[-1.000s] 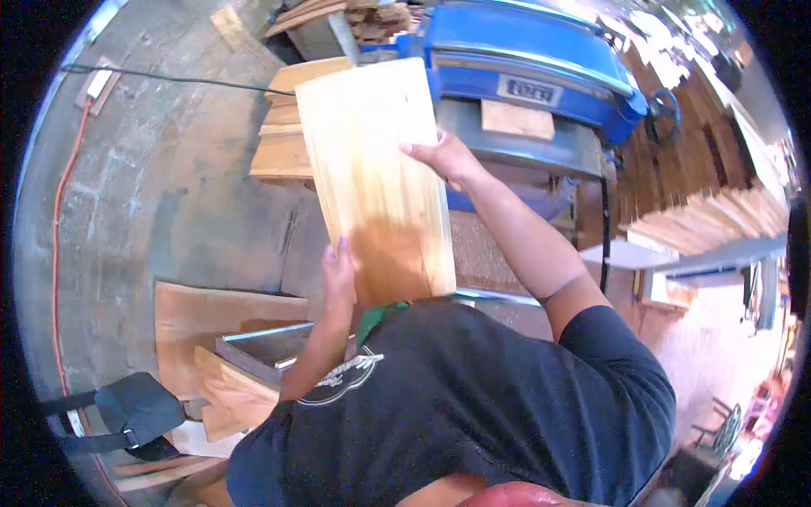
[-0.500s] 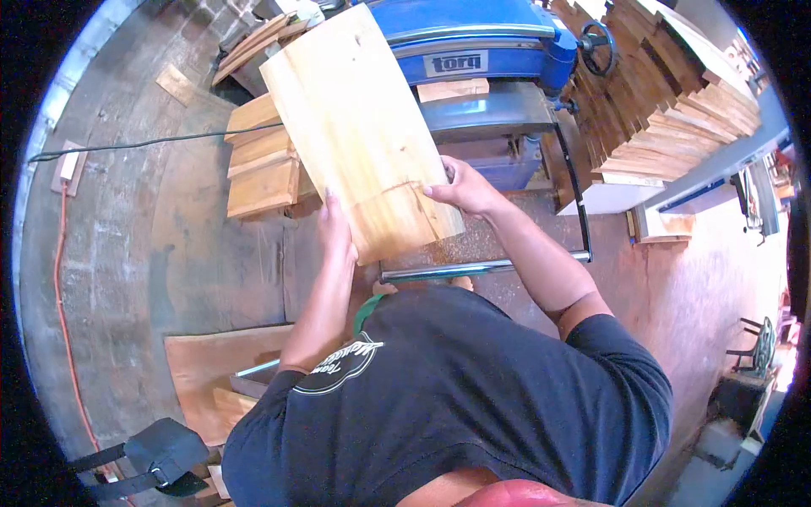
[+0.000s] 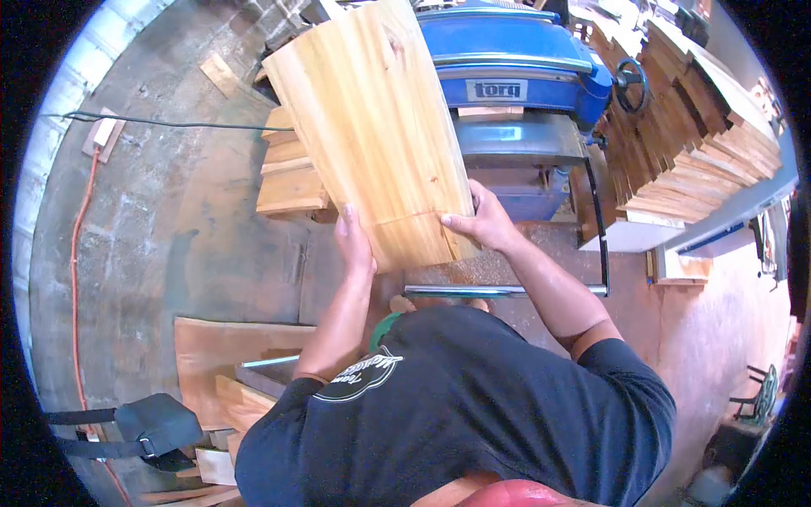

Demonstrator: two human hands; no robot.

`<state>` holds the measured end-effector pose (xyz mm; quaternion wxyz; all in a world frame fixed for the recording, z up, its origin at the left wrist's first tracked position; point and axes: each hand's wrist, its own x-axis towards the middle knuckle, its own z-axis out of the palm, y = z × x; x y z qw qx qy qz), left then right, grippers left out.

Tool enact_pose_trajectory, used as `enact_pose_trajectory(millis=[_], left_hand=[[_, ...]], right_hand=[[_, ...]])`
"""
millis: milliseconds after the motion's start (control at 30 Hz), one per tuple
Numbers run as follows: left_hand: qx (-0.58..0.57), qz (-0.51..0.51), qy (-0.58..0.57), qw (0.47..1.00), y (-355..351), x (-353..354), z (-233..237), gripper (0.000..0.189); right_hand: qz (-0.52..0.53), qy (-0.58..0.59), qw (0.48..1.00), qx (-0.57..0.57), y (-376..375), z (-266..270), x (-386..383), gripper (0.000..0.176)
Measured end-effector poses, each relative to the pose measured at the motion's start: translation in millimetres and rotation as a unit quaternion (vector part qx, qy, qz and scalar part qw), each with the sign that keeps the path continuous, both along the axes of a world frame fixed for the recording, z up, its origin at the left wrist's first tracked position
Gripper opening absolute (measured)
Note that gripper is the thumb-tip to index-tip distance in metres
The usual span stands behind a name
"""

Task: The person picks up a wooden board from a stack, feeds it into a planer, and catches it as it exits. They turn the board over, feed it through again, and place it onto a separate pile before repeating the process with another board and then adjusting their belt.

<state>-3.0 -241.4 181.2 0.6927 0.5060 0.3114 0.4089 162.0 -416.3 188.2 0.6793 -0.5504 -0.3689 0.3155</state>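
Observation:
A wide, pale wooden board (image 3: pixel 372 135) with a knot near its far end is held up in front of my body. At its near left edge, my left hand (image 3: pixel 356 241) is closed on it, thumb up along the side. My right hand (image 3: pixel 486 218) grips the near right edge, the thumb lying on the upper face and the other fingers mostly hidden beneath. Beyond the board's right side stands a blue machine (image 3: pixel 515 38) marked "torq", with a smaller wood piece (image 3: pixel 490 111) in its opening.
Stacked boards (image 3: pixel 291 177) lie behind the held board at left. A large stack of boards (image 3: pixel 701 144) stands at right. A metal bar (image 3: pixel 507 291) crosses in front of me. An orange cord (image 3: pixel 76 279) runs along the floor, and a black bag (image 3: pixel 159 424) is at lower left.
The view has shifted, so the machine and stacks appear farther right and lower. Both hands still hold the board, whose face now looks broader and tilted differently.

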Motion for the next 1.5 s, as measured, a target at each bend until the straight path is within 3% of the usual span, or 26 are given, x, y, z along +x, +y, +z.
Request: enact_pose_trajectory(millis=[100, 167, 200, 233, 267, 300, 367, 433, 467, 500, 533, 567, 600, 633, 667, 700, 767, 800, 833, 933, 1067, 1167, 1300, 1367, 1433, 1500], left_hand=[[0.000, 0.022, -0.026, 0.999, 14.6, 6.4, -7.1, 0.052], [0.001, 0.041, -0.046, 0.998, 39.1, 19.8, -11.2, 0.055], [-0.048, 0.039, -0.079, 0.995, 56.8, 33.2, -10.1, 0.053], [-0.096, 0.038, -0.116, 0.988, 74.7, 46.6, -12.3, 0.052], [-0.137, -0.237, -0.292, 0.916, 96.1, 61.5, -33.1, 0.046], [-0.154, -0.489, -0.430, 0.743, 112.5, 73.7, -49.6, 0.041], [-0.164, -0.491, -0.437, 0.736, 96.7, 102.4, -16.8, 0.042], [-0.215, -0.496, -0.447, 0.713, 75.4, 126.5, 13.2, 0.045], [-0.207, -0.488, -0.450, 0.719, 77.4, 135.8, 20.3, 0.045], [-0.121, -0.525, -0.470, 0.699, 81.9, 145.9, 25.8, 0.042], [-0.036, -0.559, -0.483, 0.673, 85.0, 153.0, 29.0, 0.039], [-0.034, -0.554, -0.484, 0.677, 85.0, 156.5, 31.8, 0.039], [-0.013, -0.585, -0.492, 0.644, 83.8, 159.5, 31.7, 0.042], [0.005, -0.617, -0.499, 0.609, 81.2, 163.8, 31.0, 0.045], [-0.002, -0.652, -0.497, 0.573, 79.1, 170.9, 27.2, 0.050], [-0.008, -0.654, -0.497, 0.570, 73.9, 175.6, 21.2, 0.050], [-0.059, -0.698, -0.458, 0.547, 59.4, 182.2, 11.2, 0.056], [-0.065, -0.689, -0.436, 0.575, 50.0, 179.3, 6.6, 0.059], [-0.068, -0.695, -0.434, 0.569, 39.4, 174.8, 1.2, 0.059], [-0.316, -0.601, -0.343, 0.649, 5.9, 151.9, -5.1, 0.068], [-0.351, -0.489, -0.177, 0.779, 15.9, 118.1, -26.7, 0.069], [-0.356, -0.411, -0.045, 0.838, 14.6, 114.3, -66.1, 0.070], [-0.372, -0.363, 0.060, 0.853, -6.5, 116.7, -117.8, 0.072], [-0.381, -0.360, 0.073, 0.849, -27.1, 116.6, -138.7, 0.072], [-0.382, -0.368, 0.067, 0.845, -49.1, 119.2, -148.1, 0.073], [-0.319, -0.405, -0.019, 0.857, -74.4, 131.8, -154.6, 0.081]], right_hand=[[-0.016, -0.066, 0.998, -0.008, -3.9, 7.3, -16.9, 0.061], [-0.066, -0.201, 0.976, -0.043, -11.5, 37.2, -45.1, 0.063], [-0.027, -0.180, 0.974, -0.137, -15.4, 64.5, -60.5, 0.065], [0.032, -0.244, 0.966, -0.079, -13.5, 57.7, -64.4, 0.074], [0.041, -0.320, 0.946, -0.010, -9.2, 49.0, -70.3, 0.078], [0.049, -0.392, 0.917, 0.061, -4.0, 43.4, -76.5, 0.082], [0.075, -0.446, 0.885, 0.112, 2.1, 48.7, -76.9, 0.086], [0.111, -0.528, 0.842, 0.015, -4.5, 60.8, -81.3, 0.086], [0.101, -0.538, 0.837, 0.000, -8.3, 60.1, -82.8, 0.082], [0.111, -0.539, 0.835, 0.006, -12.8, 55.4, -81.9, 0.082], [0.095, -0.574, 0.813, -0.012, -17.9, 47.9, -79.5, 0.083], [0.077, -0.607, 0.791, -0.033, -21.7, 40.2, -77.1, 0.083], [0.051, -0.598, 0.799, -0.023, -22.4, 29.1, -75.9, 0.072], [0.054, -0.596, 0.801, -0.024, -21.6, 18.7, -72.3, 0.072], [0.031, -0.637, 0.770, -0.018, -20.9, 12.8, -67.7, 0.064], [0.005, -0.675, 0.737, -0.012, -21.2, 9.4, -63.9, 0.059], [-0.004, -0.662, 0.749, -0.007, -22.1, 6.2, -53.0, 0.054], [-0.033, -0.667, 0.745, 0.004, -21.0, 1.8, -46.1, 0.054], [-0.063, -0.670, 0.739, 0.014, -20.6, -0.1, -40.3, 0.054], [-0.101, -0.657, 0.747, 0.010, -28.8, -11.5, -33.9, 0.055], [-0.114, -0.648, 0.750, -0.056, -51.3, -39.7, -40.2, 0.057], [-0.084, -0.616, 0.768, -0.151, -64.5, -48.3, -63.0, 0.062], [-0.077, -0.576, 0.771, -0.260, -81.9, -65.7, -59.1, 0.066], [-0.066, -0.520, 0.794, -0.310, -91.7, -73.5, -54.5, 0.081], [-0.058, -0.508, 0.790, -0.339, -95.3, -74.0, -50.6, 0.080], [-0.072, -0.513, 0.759, -0.394, -98.0, -77.3, -46.2, 0.081]])
